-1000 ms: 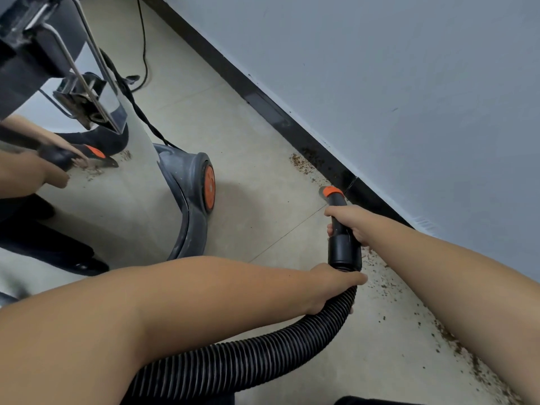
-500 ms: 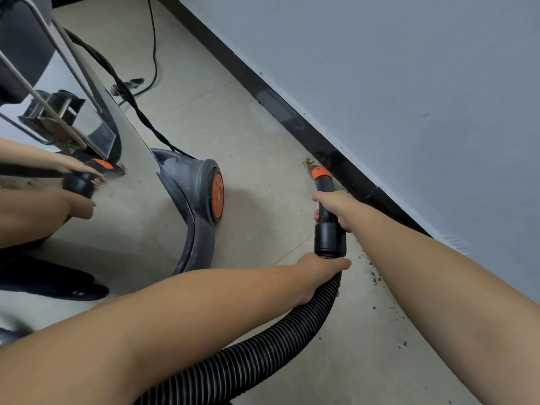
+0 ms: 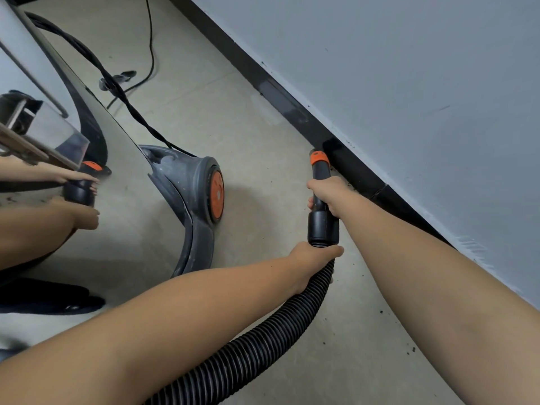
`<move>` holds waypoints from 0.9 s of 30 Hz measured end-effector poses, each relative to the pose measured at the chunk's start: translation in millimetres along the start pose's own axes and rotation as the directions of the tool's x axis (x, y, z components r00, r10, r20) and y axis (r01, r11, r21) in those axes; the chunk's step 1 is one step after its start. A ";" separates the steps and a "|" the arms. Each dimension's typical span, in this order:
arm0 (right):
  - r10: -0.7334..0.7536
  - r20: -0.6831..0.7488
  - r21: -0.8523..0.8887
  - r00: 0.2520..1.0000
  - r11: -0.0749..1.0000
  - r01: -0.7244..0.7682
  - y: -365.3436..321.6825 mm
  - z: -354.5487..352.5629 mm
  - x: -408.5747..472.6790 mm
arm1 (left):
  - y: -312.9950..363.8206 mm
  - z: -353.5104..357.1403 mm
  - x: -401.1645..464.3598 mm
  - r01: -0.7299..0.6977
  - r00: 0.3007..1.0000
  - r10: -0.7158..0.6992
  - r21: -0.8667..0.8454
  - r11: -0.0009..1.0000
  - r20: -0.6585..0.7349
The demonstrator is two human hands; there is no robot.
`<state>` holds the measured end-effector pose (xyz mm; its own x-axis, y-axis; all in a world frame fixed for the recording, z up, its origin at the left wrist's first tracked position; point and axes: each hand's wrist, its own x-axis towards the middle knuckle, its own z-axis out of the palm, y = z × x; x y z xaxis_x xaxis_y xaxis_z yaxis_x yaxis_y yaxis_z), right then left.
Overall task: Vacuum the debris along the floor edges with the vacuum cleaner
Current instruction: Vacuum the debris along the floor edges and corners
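Note:
A black vacuum nozzle [image 3: 320,171] with an orange ring at its tip points at the floor beside the black baseboard [image 3: 295,112]. My right hand [image 3: 328,194] is wrapped around the nozzle's middle. My left hand [image 3: 314,258] grips the ribbed black hose [image 3: 263,346] just below the nozzle's cuff. A few dark specks of debris [image 3: 381,312] lie on the beige floor near the wall, behind the nozzle. The shiny steel vacuum canister [image 3: 87,229] with its grey base and orange wheel [image 3: 216,194] stands at the left.
A black power cord [image 3: 152,54] runs across the floor at the back, and a second cable drapes down to the canister's base. The grey wall [image 3: 409,83] fills the right side. The canister's steel mirrors my hands and the nozzle.
The nozzle has slid forward along the baseboard, over the patch of brown debris that lay ahead of its tip. That patch no longer shows.

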<state>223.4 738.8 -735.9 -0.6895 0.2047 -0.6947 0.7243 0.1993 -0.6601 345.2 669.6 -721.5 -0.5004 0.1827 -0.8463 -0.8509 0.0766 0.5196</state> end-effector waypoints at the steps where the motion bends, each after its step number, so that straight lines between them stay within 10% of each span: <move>1: 0.001 -0.014 -0.015 1.000 1.000 -0.002 1.6 -2.3 -1.2 | -0.2 1.7 -1.3 0.001 1.000 -0.001 0.009 1.000 0.010; 27: 0.119 -0.072 -0.022 0.990 0.992 -0.121 67.5 -75.8 -70.2 | -47.2 62.4 -57.2 0.096 0.956 -0.130 0.138 0.986 0.264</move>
<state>320.4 810.6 -710.1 -0.5967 0.2958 -0.7459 0.8021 0.1939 -0.5648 423.9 716.8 -690.3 -0.3257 0.4231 -0.8455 -0.8646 0.2285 0.4474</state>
